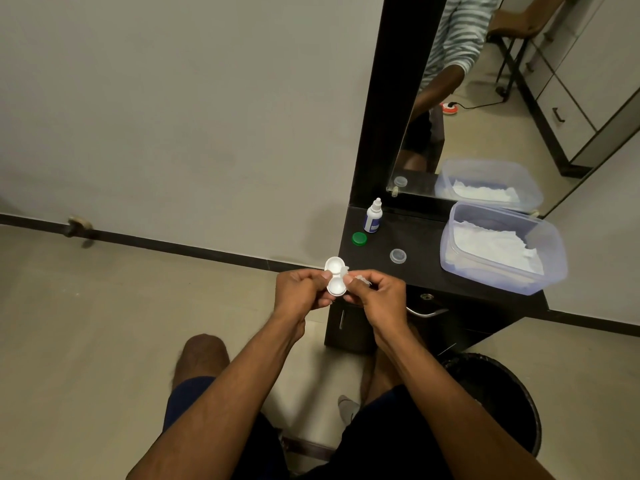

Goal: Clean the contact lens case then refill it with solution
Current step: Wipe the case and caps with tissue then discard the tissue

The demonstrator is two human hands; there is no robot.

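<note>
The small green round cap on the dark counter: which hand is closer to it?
Right, though only slightly. The green round cap lies up on the counter; the right hand is just below it, while the left hand is below and further left.

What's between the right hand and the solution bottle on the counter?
Nothing visible. The solution bottle stands uncapped at the counter's back left; only the green cap lies just in front of it. But the right hand holds a tissue.
</note>
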